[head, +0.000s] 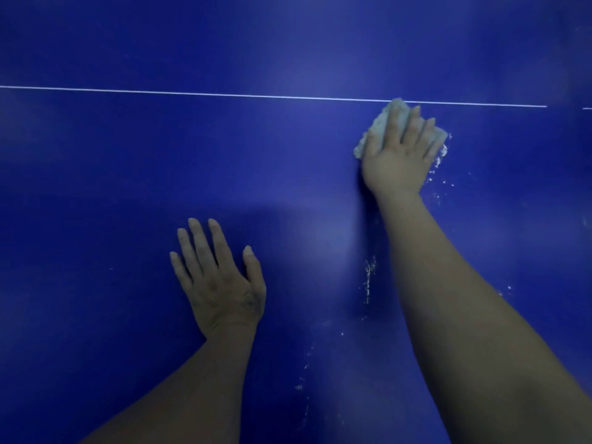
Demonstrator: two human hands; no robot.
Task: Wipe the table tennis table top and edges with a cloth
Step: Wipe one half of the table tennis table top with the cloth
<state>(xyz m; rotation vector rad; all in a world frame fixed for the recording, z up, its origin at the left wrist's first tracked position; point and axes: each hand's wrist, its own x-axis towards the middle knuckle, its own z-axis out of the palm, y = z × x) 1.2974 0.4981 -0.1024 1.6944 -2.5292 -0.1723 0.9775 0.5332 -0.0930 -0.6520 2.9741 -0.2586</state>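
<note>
The blue table tennis table top [128,161] fills the whole view. A thin white line [224,94] runs across it from left to right. My right hand [398,155] presses flat on a pale, bunched cloth [382,123] just below that line, fingers straight and spread over it. The cloth's far tip touches the line. My left hand [217,277] rests palm down on the bare table nearer to me, fingers straight, holding nothing.
White crumbs and smears [369,277] lie on the blue surface beside my right forearm, with more flecks [440,161] right of the cloth and a faint trail [304,379] toward the near side. No table edge shows.
</note>
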